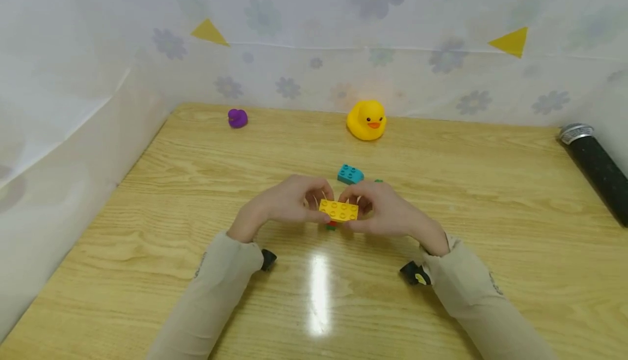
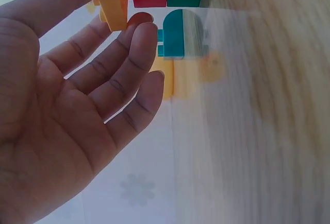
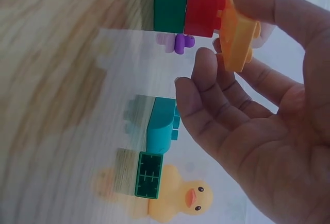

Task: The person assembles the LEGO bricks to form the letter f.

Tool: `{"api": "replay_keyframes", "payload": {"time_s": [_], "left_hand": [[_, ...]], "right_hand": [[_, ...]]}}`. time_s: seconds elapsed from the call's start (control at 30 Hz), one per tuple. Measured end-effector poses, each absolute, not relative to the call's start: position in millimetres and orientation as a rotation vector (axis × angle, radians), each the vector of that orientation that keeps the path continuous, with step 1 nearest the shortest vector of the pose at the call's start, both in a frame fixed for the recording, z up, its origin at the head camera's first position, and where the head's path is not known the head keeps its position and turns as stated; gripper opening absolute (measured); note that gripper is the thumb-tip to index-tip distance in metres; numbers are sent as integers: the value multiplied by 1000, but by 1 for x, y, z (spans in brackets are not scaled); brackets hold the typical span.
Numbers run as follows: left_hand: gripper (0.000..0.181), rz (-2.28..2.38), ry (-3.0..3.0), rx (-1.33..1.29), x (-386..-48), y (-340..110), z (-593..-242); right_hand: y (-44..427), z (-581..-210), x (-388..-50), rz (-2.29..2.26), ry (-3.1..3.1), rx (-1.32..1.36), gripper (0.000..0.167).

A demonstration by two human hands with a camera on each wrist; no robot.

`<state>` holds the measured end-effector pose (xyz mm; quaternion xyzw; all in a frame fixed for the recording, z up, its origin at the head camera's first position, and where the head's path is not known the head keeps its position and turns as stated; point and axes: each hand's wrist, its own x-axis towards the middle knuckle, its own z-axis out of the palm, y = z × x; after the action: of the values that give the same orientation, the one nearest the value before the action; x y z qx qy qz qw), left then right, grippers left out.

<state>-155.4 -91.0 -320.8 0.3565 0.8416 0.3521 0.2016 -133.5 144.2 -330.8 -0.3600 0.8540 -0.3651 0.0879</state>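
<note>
Both hands pinch a yellow toy brick (image 1: 338,210) between thumb and fingers: the left hand (image 1: 294,201) at its left end, the right hand (image 1: 385,210) at its right end. Under it, a red brick (image 3: 201,11) sits on a green brick (image 3: 170,7), which stands on the table. In the right wrist view the yellow brick meets the red brick's studs at a slight tilt; whether it is pressed on cannot be told. Just beyond the hands stands a teal brick (image 1: 350,174) with one rounded side. Beside it a second green brick (image 3: 149,175) shows its hollow underside.
A yellow rubber duck (image 1: 367,121) and a small purple duck (image 1: 237,118) stand toward the back of the wooden table (image 1: 147,229). A black microphone (image 1: 601,172) lies along the right side. White flowered cloth (image 1: 314,16) hangs behind and at the sides.
</note>
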Motion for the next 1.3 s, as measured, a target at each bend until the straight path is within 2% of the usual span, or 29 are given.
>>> {"api": "replay_keyframes", "payload": {"time_s": [0.2, 0.43, 0.93, 1.17, 1.3], "left_hand": [[23, 1003, 2343, 976, -157, -90, -323], [24, 1001, 2363, 957, -156, -88, -321], [21, 1052, 2346, 903, -153, -83, -324], [39, 940, 2380, 912, -151, -78, -328], [37, 898, 2403, 977, -149, -75, -332]], "right_hand": [[145, -331, -135, -1138, 2530, -1079, 36], [146, -331, -138, -1123, 2535, -1065, 31], [150, -328, -138, -1086, 2527, -964, 31], [153, -327, -137, -1033, 2559, -991, 32], [151, -325, -137, -1045, 2560, -1018, 30]]}}
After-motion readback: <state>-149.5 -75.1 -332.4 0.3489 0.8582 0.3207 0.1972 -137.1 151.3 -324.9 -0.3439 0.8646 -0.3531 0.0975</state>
